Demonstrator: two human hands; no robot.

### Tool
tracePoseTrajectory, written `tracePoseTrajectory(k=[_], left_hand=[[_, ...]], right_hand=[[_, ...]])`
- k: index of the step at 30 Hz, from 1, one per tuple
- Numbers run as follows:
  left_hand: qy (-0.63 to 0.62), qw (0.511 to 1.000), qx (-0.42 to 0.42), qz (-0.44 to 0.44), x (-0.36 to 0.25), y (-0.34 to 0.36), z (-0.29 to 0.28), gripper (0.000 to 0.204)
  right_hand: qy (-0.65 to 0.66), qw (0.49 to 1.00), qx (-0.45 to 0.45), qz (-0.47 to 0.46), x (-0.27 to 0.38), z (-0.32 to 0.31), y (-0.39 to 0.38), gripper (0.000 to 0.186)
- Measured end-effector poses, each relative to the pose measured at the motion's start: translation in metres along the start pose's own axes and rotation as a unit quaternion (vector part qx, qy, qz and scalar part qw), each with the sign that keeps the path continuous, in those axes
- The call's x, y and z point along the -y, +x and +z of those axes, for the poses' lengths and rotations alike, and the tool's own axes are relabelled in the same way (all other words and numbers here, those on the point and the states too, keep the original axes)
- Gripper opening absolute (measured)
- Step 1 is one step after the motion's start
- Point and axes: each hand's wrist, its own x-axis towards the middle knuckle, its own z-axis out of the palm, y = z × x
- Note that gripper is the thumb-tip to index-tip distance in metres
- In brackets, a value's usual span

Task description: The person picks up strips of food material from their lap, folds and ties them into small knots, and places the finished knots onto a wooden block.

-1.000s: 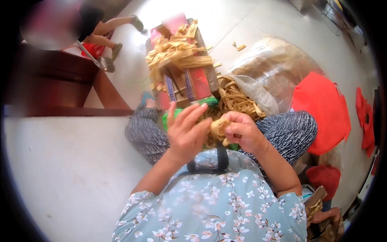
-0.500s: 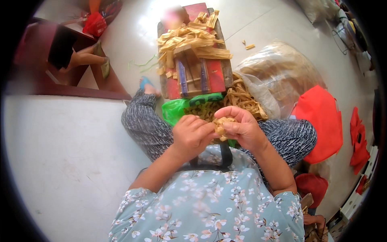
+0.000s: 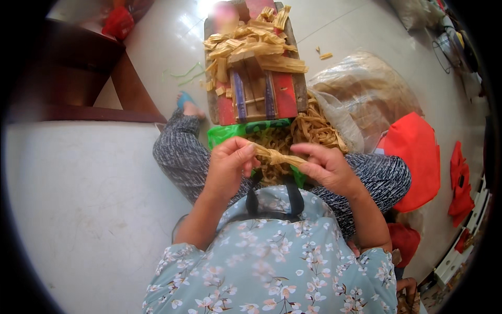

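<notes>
Between my hands is a tan, pleated strip (image 3: pixel 276 156) with a knot in its middle, stretched out over my lap. It looks like tofu skin. My left hand (image 3: pixel 229 163) pinches its left end between thumb and fingers. At the other end, my right hand (image 3: pixel 332 170) grips it with the thumb below and the forefinger raised above. Just beyond and below, a heap of similar tan knotted strips (image 3: pixel 315 124) lies in a bag, partly hidden by my hands. More flat strips (image 3: pixel 246 44) are piled on a red board (image 3: pixel 285 99) in front of me.
A small wooden frame with purple sides (image 3: pixel 254 94) sits on the board. Green plastic (image 3: pixel 222 136) hangs beneath its near edge. To the right are a large clear sack (image 3: pixel 366 89) of tan material and a red bag (image 3: pixel 413 162). A white surface (image 3: pixel 89 209) spreads at left.
My hands have moved apart, and the bunched strip is now drawn out lengthwise with its knot showing. My left hand has shifted left and turned upward. The person's leg at upper left is out of view.
</notes>
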Motion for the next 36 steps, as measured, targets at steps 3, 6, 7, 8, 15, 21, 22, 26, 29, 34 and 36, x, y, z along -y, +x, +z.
tracePoseTrajectory(k=[3, 6, 7, 8, 15, 21, 22, 26, 29, 34, 36], left_hand=[[0.144, 0.988, -0.023, 0.054, 0.005, 0.006, -0.014, 0.014], [0.415, 0.879, 0.013, 0.235, -0.004, 0.012, -0.023, 0.022], [0.502, 0.81, 0.037, 0.3, -0.011, 0.01, -0.021, 0.026], [0.562, 0.756, 0.07, 0.328, -0.017, 0.008, -0.011, 0.029], [0.705, 0.545, 0.229, 0.391, 0.007, 0.015, 0.005, 0.014], [0.696, 0.583, 0.216, 0.36, -0.01, 0.004, -0.003, 0.014], [0.685, 0.606, 0.206, 0.348, -0.011, 0.006, -0.005, 0.014], [0.64, 0.682, 0.085, 0.345, -0.038, 0.029, -0.01, 0.01], [0.6, 0.718, 0.017, 0.352, -0.062, 0.053, -0.01, 0.01], [0.56, 0.749, -0.039, 0.351, -0.075, 0.091, -0.018, 0.012], [0.583, 0.728, -0.046, 0.357, -0.067, 0.097, -0.022, 0.013]], right_hand=[[-0.224, 0.968, 0.001, -0.116, -0.02, 0.003, -0.001, 0.009], [-0.369, 0.915, 0.002, -0.16, -0.015, -0.001, -0.001, 0.008], [-0.401, 0.901, 0.008, -0.166, -0.01, -0.001, -0.001, 0.009], [-0.4, 0.898, 0.005, -0.182, -0.009, 0.002, 0.001, 0.008], [-0.398, 0.891, 0.074, -0.205, -0.014, 0.004, 0.004, 0.006], [-0.319, 0.929, 0.103, -0.157, -0.015, -0.004, 0.002, 0.013], [-0.31, 0.933, 0.091, -0.156, -0.015, -0.003, 0.007, 0.013], [-0.319, 0.924, -0.031, -0.206, -0.001, -0.019, 0.055, 0.011], [-0.311, 0.911, -0.105, -0.249, 0.006, -0.023, 0.1, 0.014], [-0.286, 0.934, -0.102, -0.186, 0.014, -0.028, 0.149, 0.02], [-0.316, 0.93, -0.094, -0.162, -0.01, -0.03, 0.154, 0.022]])
